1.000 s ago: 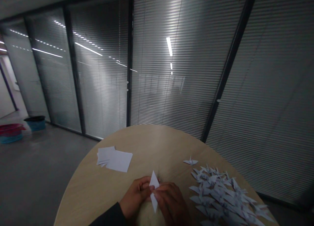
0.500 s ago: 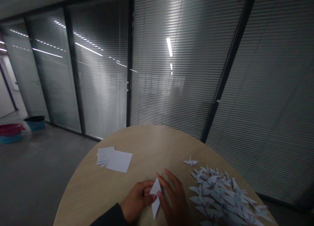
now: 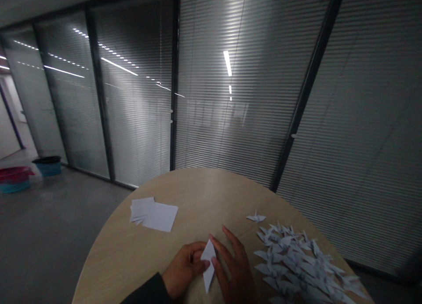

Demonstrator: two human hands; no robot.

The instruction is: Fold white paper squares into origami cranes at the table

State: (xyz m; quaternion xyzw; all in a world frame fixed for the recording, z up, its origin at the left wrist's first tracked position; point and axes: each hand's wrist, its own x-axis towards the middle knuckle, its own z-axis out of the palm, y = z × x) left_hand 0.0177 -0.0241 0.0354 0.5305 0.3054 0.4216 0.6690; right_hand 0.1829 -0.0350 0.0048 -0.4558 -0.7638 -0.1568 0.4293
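Observation:
A white folded paper (image 3: 209,263), kite-shaped, lies on the round wooden table (image 3: 204,194) near its front edge. My left hand (image 3: 184,269) curls around its left side and pinches it with thumb and fingers. My right hand (image 3: 232,269) lies on the paper's right side with fingers stretched out flat, pressing it to the table. A dark sleeve covers my left forearm.
A small stack of white square sheets (image 3: 153,214) lies on the table's left. A pile of several folded paper cranes (image 3: 296,262) covers the right, one crane (image 3: 256,217) apart behind it. Glass walls with blinds stand behind; coloured tubs (image 3: 20,174) sit on the floor far left.
My right hand went from curled over the paper to fingers stretched flat on it. The paper dropped from upright to lying lower on the table. Since half a second ago, almost nothing moved.

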